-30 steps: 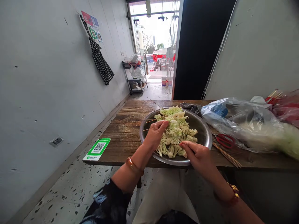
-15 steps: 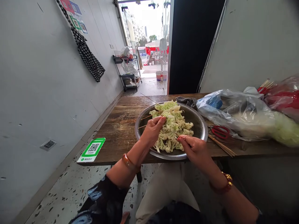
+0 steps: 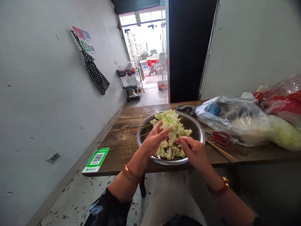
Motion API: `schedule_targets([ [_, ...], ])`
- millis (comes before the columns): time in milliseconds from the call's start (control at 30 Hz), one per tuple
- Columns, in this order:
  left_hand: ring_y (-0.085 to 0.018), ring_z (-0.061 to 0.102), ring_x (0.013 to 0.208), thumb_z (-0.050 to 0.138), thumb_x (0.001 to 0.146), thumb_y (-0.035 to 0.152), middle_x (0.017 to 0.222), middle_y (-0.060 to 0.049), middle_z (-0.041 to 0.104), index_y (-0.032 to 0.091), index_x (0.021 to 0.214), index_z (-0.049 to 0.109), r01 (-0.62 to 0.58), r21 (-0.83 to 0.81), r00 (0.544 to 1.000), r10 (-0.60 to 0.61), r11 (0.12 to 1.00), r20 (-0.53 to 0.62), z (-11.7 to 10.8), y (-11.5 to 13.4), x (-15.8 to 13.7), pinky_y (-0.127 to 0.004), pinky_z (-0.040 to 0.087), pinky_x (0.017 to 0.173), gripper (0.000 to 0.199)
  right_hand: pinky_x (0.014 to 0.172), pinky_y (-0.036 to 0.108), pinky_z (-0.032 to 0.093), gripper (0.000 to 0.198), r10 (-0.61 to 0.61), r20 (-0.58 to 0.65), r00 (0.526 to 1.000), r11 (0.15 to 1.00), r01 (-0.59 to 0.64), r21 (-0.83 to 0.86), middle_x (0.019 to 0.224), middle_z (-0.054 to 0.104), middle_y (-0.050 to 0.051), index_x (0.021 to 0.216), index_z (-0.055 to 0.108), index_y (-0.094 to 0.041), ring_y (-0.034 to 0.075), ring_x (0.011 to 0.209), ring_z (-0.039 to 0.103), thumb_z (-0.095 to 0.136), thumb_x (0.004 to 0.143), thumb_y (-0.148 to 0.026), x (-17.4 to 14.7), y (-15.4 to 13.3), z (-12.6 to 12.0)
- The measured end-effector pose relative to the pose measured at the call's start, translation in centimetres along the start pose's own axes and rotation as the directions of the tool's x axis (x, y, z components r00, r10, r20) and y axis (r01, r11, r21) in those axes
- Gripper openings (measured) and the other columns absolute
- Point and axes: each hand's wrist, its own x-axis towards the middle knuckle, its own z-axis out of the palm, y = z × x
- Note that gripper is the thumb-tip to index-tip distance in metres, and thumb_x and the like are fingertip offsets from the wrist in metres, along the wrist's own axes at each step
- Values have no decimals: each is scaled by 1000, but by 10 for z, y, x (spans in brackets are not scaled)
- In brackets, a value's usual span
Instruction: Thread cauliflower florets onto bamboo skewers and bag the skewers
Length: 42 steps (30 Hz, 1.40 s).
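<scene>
Head view. A heap of cauliflower [image 3: 172, 125] is contained in a round metal bowl [image 3: 199, 136], which is placed near the front edge of a dark wooden table [image 3: 118, 136]. Paler, greener stems are noted at the top of the heap, and florets are seen along its near side. Several thin sticks [image 3: 150, 109] are seen projecting over the bowl's left rim.

The left hand [image 3: 154, 138] is held over the left part of the bowl, just beside the upper cauliflower, with thumb and fingers spread apart; whether the florets are touched cannot be told. The right hand [image 3: 195, 152] is held at the near right of the heap, with thumb and forefinger brought together at the florets; what is pinched, if anything, cannot be made out.

To the right of the bowl, red-handled scissors [image 3: 220, 138] and a bundle of loose sticks [image 3: 222, 151] are laid on the table. A clear plastic bag [image 3: 244, 117] is placed beyond the scissors. A grey cloth [image 3: 187, 109] is located just behind the bowl.
</scene>
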Motion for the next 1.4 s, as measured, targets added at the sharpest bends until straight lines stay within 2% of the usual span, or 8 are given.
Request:
schedule_targets([
  [100,-17,63,89,78,70,26,104,-7,67,21,120,59,-27,-38,999,27,999,-18,16,-1,-6,-26,47,74,54,57,24,44,32,38,-34,999,998,-37,54,61,65,0,87,71,-18,16,62,62,47,94,-39,4,-6,1],
  [200,-16,63,92,74,71,22,107,-6,67,21,117,59,-119,-154,991,106,981,-86,34,-4,-7,-26,47,78,48,54,24,43,33,43,-50,998,993,-38,108,55,61,-1,88,71,-18,16,59,60,46,93,-39,5,-9,5],
  [300,-14,62,84,72,70,15,100,-4,67,20,111,61,-171,-242,977,131,955,-170,47,-6,-6,-26,48,75,43,57,25,44,33,21,-62,998,992,-13,126,62,66,1,87,71,-18,17,63,62,45,94,-38,3,-6,12],
  [467,-13,62,78,71,65,8,94,-1,67,20,106,60,-162,-309,969,92,937,-231,59,-9,-3,-27,49,70,44,70,29,49,30,-20,-113,993,989,36,143,87,75,6,90,70,-19,20,79,68,46,94,-35,-1,3,18],
  [633,-14,62,78,67,63,7,92,-2,67,17,93,60,-149,-366,957,41,918,-288,67,-16,2,-30,52,73,32,65,28,49,30,-16,-134,991,980,43,196,76,73,5,82,68,-19,19,69,66,45,94,-34,-1,1,13],
  [767,-14,61,69,69,64,15,87,-3,67,16,90,59,-99,-319,942,-15,943,-336,72,-22,7,-29,51,67,28,68,29,50,29,-18,-164,986,976,53,212,80,74,5,83,68,-20,20,75,68,44,94,-31,0,1,10],
  [967,-12,61,74,70,64,14,89,-1,66,17,90,61,-184,-200,948,120,962,-295,79,-25,8,-26,48,69,28,70,30,51,27,-6,-206,979,978,48,201,86,76,7,85,69,-20,22,79,71,45,93,-32,2,6,7],
  [1400,-13,62,76,69,62,12,78,0,67,16,87,63,-250,-140,907,181,958,-379,93,-30,9,-26,46,74,26,70,31,49,28,32,-209,977,984,5,176,84,76,7,82,68,-21,21,78,69,46,94,-33,3,11,5],
])
